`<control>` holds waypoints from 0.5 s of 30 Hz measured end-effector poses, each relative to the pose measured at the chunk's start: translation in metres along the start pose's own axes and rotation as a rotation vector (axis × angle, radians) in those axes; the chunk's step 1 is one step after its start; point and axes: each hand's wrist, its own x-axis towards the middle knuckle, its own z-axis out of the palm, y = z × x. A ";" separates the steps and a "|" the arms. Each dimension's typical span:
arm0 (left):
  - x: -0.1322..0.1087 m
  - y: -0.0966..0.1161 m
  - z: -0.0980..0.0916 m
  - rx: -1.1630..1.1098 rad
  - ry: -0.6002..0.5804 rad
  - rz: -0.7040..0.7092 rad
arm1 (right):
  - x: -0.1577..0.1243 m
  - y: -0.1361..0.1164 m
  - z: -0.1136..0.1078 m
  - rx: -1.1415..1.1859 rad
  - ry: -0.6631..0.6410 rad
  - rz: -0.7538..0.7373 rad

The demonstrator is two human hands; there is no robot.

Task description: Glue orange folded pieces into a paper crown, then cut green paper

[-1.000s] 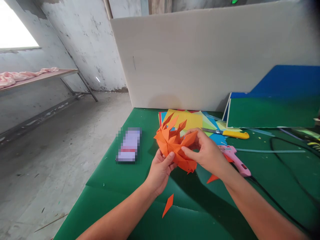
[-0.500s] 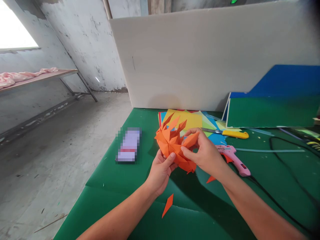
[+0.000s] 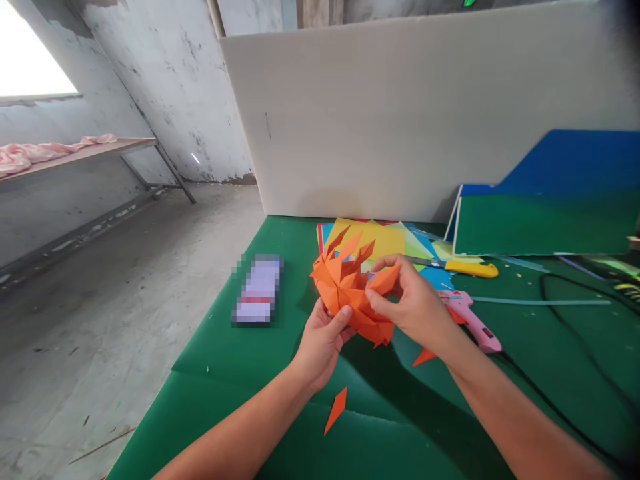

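While the left grip (image 3: 320, 343) holds the orange paper form (image 3: 330, 291) from below, the right grip (image 3: 417, 303), pinching one petal (image 3: 385, 279), has shifted its thumb slightly rightward. Form: above the surface (image 3: 225, 373), toward its far edge. Shape otherwise unchanged; petal handling apparently unfinished.

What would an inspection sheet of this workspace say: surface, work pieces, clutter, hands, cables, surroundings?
Surface: green tabletop, small pale specks.
Work pieces: spiky orange paper model, held up; loose orange diamond on the tabletop.
Clutter: coloured sheets, yellow-handled knife, pink glue gun, pixelated flat object.
Hands: left hand grips the model; right hand pinches an orange petal, attachment unclear.
Cables: black cord from the glue gun.
Surroundings: pale board behind; bench with pink cloth.
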 end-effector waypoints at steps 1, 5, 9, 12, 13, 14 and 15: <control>0.000 0.000 0.000 0.001 -0.003 -0.001 | 0.000 0.000 0.000 -0.012 0.010 -0.002; 0.001 0.000 0.000 -0.007 -0.002 0.004 | 0.000 0.000 0.000 0.035 -0.031 -0.005; 0.001 0.000 -0.001 -0.024 0.009 -0.008 | -0.001 0.000 -0.001 -0.026 -0.021 -0.024; 0.001 0.000 0.000 -0.035 0.021 -0.025 | -0.002 -0.002 0.000 -0.050 0.003 -0.041; 0.001 0.000 0.000 -0.039 0.016 -0.028 | -0.003 -0.002 0.001 -0.048 -0.001 -0.042; 0.001 0.000 0.000 -0.042 0.007 -0.029 | -0.003 -0.003 0.001 -0.052 -0.008 -0.039; 0.001 0.000 0.000 -0.045 -0.004 -0.028 | -0.004 -0.004 0.002 -0.064 -0.015 -0.034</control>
